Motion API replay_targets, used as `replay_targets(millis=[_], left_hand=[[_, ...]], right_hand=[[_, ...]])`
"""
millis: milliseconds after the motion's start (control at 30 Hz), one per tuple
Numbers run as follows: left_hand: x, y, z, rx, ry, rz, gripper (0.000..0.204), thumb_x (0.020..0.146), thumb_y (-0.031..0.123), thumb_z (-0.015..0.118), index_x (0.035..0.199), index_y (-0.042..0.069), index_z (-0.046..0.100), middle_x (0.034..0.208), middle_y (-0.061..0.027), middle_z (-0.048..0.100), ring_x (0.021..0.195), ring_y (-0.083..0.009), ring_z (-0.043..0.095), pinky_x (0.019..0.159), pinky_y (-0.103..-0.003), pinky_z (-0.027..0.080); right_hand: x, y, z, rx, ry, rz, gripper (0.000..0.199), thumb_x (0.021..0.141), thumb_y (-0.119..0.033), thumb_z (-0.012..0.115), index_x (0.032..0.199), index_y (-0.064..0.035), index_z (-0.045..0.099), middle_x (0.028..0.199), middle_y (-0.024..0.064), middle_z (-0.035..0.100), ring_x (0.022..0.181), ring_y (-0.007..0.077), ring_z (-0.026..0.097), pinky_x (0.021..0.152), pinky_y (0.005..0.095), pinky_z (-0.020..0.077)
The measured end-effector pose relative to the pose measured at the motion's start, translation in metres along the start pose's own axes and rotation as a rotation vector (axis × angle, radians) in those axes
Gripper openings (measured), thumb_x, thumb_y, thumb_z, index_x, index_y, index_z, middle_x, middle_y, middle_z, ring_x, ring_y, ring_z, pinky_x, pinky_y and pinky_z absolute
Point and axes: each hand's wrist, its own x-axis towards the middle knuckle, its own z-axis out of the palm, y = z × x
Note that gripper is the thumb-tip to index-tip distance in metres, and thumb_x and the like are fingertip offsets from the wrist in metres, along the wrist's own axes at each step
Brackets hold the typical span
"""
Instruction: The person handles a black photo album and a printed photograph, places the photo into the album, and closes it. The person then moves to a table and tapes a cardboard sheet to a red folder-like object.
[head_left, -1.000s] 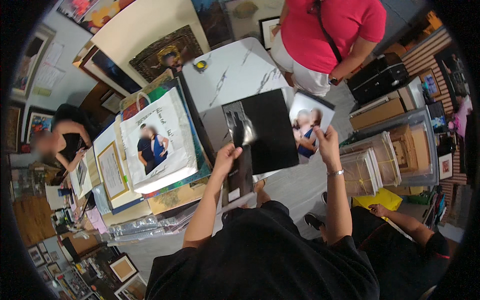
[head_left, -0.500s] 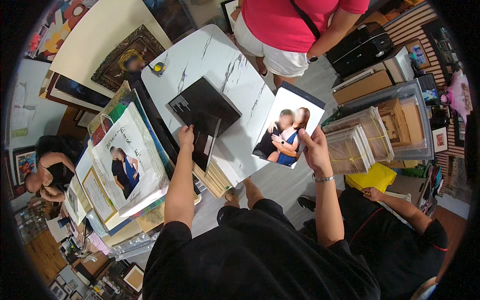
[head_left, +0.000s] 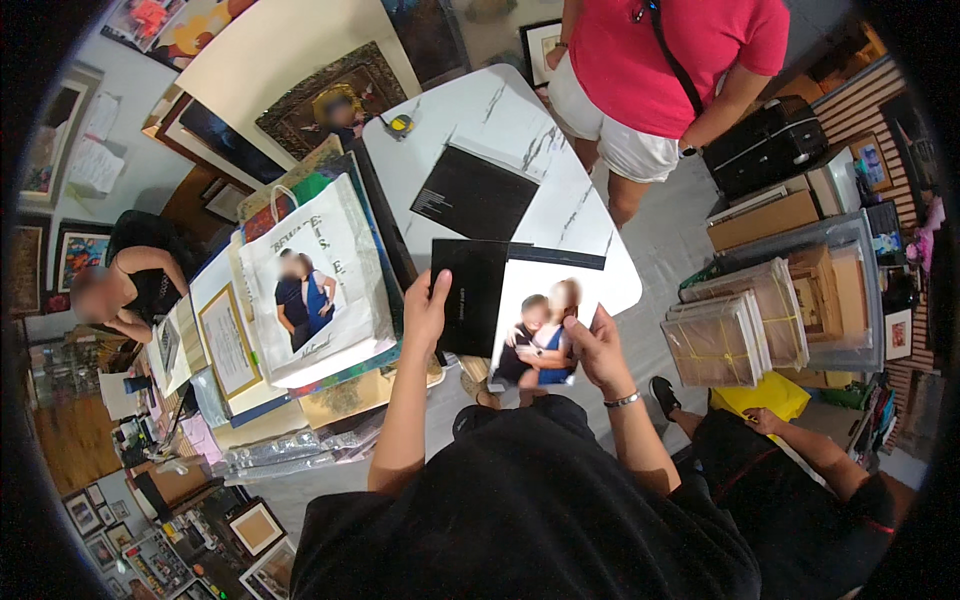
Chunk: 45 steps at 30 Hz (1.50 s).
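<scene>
My left hand (head_left: 425, 310) is closed on the left edge of a flat black cover (head_left: 468, 300) with small print on it. Thumb and fingers of my right hand (head_left: 602, 358) pinch the right edge of a photo print (head_left: 535, 300) of an embracing couple, which has a black strip along its top. The cover and the print are side by side and meet at their inner edges, above the near part of a white marble-patterned table (head_left: 600, 235). Farther back on that table lies a black rectangular folder (head_left: 475, 195) with pale material beneath its far edge.
A yellow tape measure (head_left: 400, 125) sits near the table's far left corner. At left, a white bag (head_left: 355, 260) with a couple's picture rests on stacked frames. Wrapped frames (head_left: 715, 340) lean at right. One person in a red top (head_left: 680, 60) stands beyond; others are left and lower right.
My right hand has brought the photo print left and nearer. My left hand has turned the black cover upright, beside the print. The view has shifted, and the folder stays on the table.
</scene>
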Motion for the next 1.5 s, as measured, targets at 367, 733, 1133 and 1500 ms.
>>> replay_targets(millis=[367, 733, 1133, 1500], left_hand=[[-0.113, 0.023, -0.086, -0.287, 0.119, 0.201, 0.045, 0.104, 0.032, 0.047, 0.137, 0.001, 0.046, 0.127, -0.0056, 0.058, 0.114, -0.0136, 0.052, 0.101, -0.028, 0.038], [-0.145, 0.031, -0.116, -0.333, 0.156, 0.200, 0.047, 0.104, 0.032, 0.049, 0.140, 0.003, 0.045, 0.132, -0.0055, 0.056, 0.120, -0.0138, 0.049, 0.105, -0.029, 0.035], [-0.147, 0.023, -0.130, -0.356, 0.141, 0.223, 0.047, 0.104, 0.030, 0.049, 0.141, 0.002, 0.044, 0.133, -0.0061, 0.055, 0.121, -0.0141, 0.048, 0.106, -0.029, 0.035], [-0.152, 0.021, -0.133, -0.404, 0.175, 0.234, 0.045, 0.104, 0.027, 0.049, 0.141, 0.002, 0.044, 0.133, -0.0069, 0.055, 0.120, -0.0151, 0.050, 0.106, -0.030, 0.037]], right_hand=[[-0.018, -0.003, 0.051, 0.053, 0.089, -0.369, 0.044, 0.098, -0.006, 0.056, 0.140, -0.0025, 0.042, 0.134, 0.0063, 0.054, 0.120, 0.0145, 0.052, 0.100, 0.0302, 0.0411], [-0.038, -0.004, 0.072, 0.033, 0.091, -0.422, 0.047, 0.099, -0.008, 0.056, 0.142, -0.0022, 0.039, 0.133, 0.0052, 0.054, 0.118, 0.0118, 0.051, 0.098, 0.0290, 0.0420], [-0.050, -0.010, 0.083, -0.063, -0.014, -0.333, 0.045, 0.099, -0.012, 0.057, 0.138, -0.0004, 0.040, 0.123, 0.0071, 0.058, 0.100, 0.0112, 0.057, 0.085, 0.0273, 0.0483], [-0.065, -0.013, 0.081, -0.321, -0.210, -0.250, 0.044, 0.096, -0.010, 0.060, 0.135, 0.0034, 0.046, 0.130, 0.0093, 0.056, 0.118, 0.0146, 0.051, 0.101, 0.0311, 0.0398]])
